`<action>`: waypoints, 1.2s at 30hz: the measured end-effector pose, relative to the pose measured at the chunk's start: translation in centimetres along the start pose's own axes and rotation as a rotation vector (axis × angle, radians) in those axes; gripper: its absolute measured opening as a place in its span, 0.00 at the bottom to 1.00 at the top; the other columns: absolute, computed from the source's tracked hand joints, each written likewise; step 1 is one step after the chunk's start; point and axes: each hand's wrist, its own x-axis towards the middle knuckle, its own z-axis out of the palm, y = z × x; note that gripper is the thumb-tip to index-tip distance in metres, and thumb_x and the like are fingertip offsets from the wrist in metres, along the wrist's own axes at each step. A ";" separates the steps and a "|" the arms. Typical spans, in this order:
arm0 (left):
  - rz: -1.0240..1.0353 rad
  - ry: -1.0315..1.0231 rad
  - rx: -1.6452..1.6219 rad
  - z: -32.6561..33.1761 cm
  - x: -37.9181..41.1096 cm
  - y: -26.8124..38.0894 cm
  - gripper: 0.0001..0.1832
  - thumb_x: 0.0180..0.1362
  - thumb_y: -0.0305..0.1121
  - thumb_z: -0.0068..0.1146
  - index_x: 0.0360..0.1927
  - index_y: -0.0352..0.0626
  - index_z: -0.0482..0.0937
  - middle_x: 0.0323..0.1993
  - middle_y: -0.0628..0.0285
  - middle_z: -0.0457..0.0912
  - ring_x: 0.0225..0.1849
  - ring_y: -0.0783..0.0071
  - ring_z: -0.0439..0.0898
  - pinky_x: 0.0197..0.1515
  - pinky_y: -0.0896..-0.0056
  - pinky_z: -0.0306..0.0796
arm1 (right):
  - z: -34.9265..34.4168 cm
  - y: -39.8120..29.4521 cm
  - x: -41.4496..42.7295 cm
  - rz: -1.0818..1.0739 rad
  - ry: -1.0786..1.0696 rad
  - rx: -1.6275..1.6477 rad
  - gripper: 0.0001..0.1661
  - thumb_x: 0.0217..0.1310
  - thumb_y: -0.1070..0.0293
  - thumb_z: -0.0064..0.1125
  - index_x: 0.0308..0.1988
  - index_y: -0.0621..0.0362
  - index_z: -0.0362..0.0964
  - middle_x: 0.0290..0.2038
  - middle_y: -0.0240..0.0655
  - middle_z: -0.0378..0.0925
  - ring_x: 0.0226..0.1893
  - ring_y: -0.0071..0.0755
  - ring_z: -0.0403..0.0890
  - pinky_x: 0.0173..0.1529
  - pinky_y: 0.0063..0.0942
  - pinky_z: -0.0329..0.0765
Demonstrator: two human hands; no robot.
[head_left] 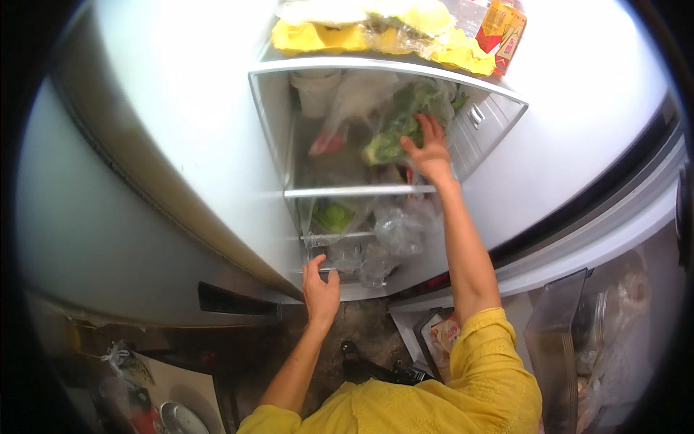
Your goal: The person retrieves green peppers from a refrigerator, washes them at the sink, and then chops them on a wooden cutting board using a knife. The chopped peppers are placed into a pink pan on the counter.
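Note:
My right hand (431, 149) reaches into an open refrigerator, its spread fingers at a clear plastic bag of leafy green vegetables (398, 125) on a shelf; whether they grip it I cannot tell. Left of that bag are a whitish plastic bag with something red at its lower end (331, 142) and a white tub (315, 95). Nothing is held in my left hand (321, 285), which hovers low before the bottom shelves with thumb and fingers apart. Above that hand, a green vegetable in a clear bag (333, 217) lies beside crumpled clear plastic bags (398, 228).
Yellow egg cartons (325, 37) and an orange-red drink carton (501, 35) stand on the upper shelf. The open door's bins (556, 331) hold bagged items at right. A metal bowl (181, 417) lies at lower left. The white shelf edge (358, 191) crosses below my right hand.

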 end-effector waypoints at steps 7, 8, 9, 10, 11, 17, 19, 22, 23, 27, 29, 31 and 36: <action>-0.037 -0.006 0.016 -1.0 -1.5 -1.5 0.20 0.55 0.27 0.56 0.52 0.37 0.74 0.49 0.49 0.76 0.54 0.53 0.75 0.57 0.59 0.68 | -2.1 -4.7 -4.9 -0.251 0.482 -0.099 0.25 0.57 0.64 0.62 0.53 0.59 0.69 0.53 0.50 0.72 0.54 0.51 0.73 0.52 0.43 0.73; -0.028 0.001 0.020 -1.0 -1.6 -1.8 0.20 0.54 0.27 0.57 0.52 0.37 0.75 0.49 0.49 0.77 0.53 0.55 0.75 0.57 0.60 0.68 | -1.3 -4.8 -7.4 -0.417 0.356 -0.054 0.19 0.56 0.67 0.61 0.48 0.60 0.71 0.49 0.47 0.74 0.50 0.48 0.76 0.49 0.41 0.74; -0.017 0.004 0.020 -0.7 -1.8 -2.0 0.20 0.54 0.26 0.57 0.52 0.37 0.75 0.48 0.50 0.77 0.53 0.57 0.76 0.57 0.61 0.68 | -0.5 -5.0 -9.9 -0.580 0.226 -0.014 0.14 0.56 0.71 0.59 0.43 0.61 0.72 0.44 0.44 0.77 0.45 0.46 0.79 0.46 0.40 0.75; -0.025 0.015 0.033 -1.0 -1.9 -2.5 0.20 0.54 0.26 0.57 0.51 0.37 0.75 0.48 0.50 0.77 0.53 0.57 0.76 0.57 0.61 0.68 | 0.6 -7.7 -11.8 -0.741 0.079 0.115 0.11 0.52 0.72 0.59 0.39 0.59 0.73 0.37 0.39 0.79 0.38 0.42 0.81 0.42 0.37 0.76; -0.026 0.011 0.034 -0.7 -2.1 -2.8 0.20 0.54 0.26 0.57 0.51 0.37 0.75 0.48 0.50 0.77 0.53 0.57 0.76 0.57 0.61 0.68 | 1.6 -8.7 -14.0 -0.781 -0.113 0.195 0.17 0.46 0.77 0.59 0.41 0.60 0.74 0.39 0.40 0.80 0.41 0.45 0.82 0.44 0.37 0.78; 0.008 -0.039 0.062 -1.3 -4.0 -4.6 0.19 0.55 0.26 0.55 0.51 0.37 0.75 0.47 0.50 0.78 0.52 0.54 0.76 0.56 0.60 0.69 | 6.5 -1.7 -18.3 -0.381 -0.381 -0.369 0.35 0.39 0.71 0.65 0.53 0.53 0.71 0.51 0.43 0.71 0.56 0.56 0.69 0.59 0.45 0.66; -0.033 -0.053 0.052 -1.7 -4.9 -5.3 0.18 0.55 0.27 0.55 0.51 0.38 0.75 0.47 0.50 0.78 0.52 0.53 0.76 0.56 0.59 0.69 | 6.6 3.5 -17.5 -0.321 -0.187 -0.492 0.34 0.42 0.74 0.61 0.55 0.55 0.70 0.57 0.48 0.69 0.59 0.51 0.68 0.61 0.45 0.65; -0.110 -0.049 0.057 -2.5 -5.8 -6.5 0.18 0.55 0.26 0.55 0.51 0.38 0.76 0.48 0.51 0.78 0.52 0.57 0.77 0.55 0.60 0.69 | 5.0 6.0 -16.9 -0.289 -0.306 -0.496 0.37 0.42 0.78 0.60 0.57 0.56 0.69 0.61 0.47 0.68 0.63 0.47 0.66 0.65 0.43 0.63; -0.118 -0.051 0.048 -2.6 -6.0 -6.8 0.18 0.55 0.26 0.55 0.51 0.38 0.76 0.48 0.51 0.78 0.52 0.57 0.77 0.55 0.60 0.70 | 4.6 6.1 -16.7 -0.282 -0.334 -0.470 0.38 0.41 0.79 0.60 0.58 0.56 0.68 0.61 0.46 0.68 0.63 0.47 0.65 0.66 0.43 0.62; -0.143 -0.078 0.037 -2.7 -7.0 -7.8 0.17 0.56 0.26 0.55 0.51 0.38 0.76 0.48 0.51 0.78 0.51 0.57 0.77 0.54 0.61 0.70 | 3.4 6.6 -16.1 -0.210 -0.475 -0.365 0.34 0.46 0.80 0.58 0.57 0.55 0.70 0.60 0.40 0.70 0.64 0.42 0.66 0.67 0.44 0.62; -0.161 -0.090 0.052 -2.9 -7.2 -8.6 0.17 0.56 0.26 0.56 0.51 0.37 0.76 0.49 0.51 0.78 0.51 0.58 0.78 0.54 0.62 0.70 | 3.1 6.2 -16.4 -0.232 -0.446 -0.315 0.30 0.47 0.81 0.57 0.54 0.55 0.71 0.57 0.38 0.72 0.62 0.42 0.68 0.66 0.44 0.63; -0.187 -0.102 0.075 -3.1 -7.3 -8.7 0.18 0.56 0.26 0.56 0.51 0.36 0.76 0.50 0.50 0.78 0.51 0.60 0.78 0.55 0.63 0.71 | 3.2 5.7 -17.2 -0.237 -0.489 -0.336 0.28 0.48 0.80 0.57 0.53 0.55 0.71 0.56 0.37 0.73 0.62 0.42 0.68 0.66 0.45 0.63; 0.181 -0.179 0.263 -1.6 -5.2 -7.3 0.21 0.55 0.27 0.56 0.54 0.35 0.74 0.58 0.45 0.73 0.60 0.51 0.72 0.62 0.57 0.65 | 6.0 2.7 -21.5 -0.392 -0.416 -0.410 0.42 0.45 0.64 0.68 0.62 0.51 0.63 0.61 0.39 0.67 0.63 0.46 0.66 0.65 0.50 0.63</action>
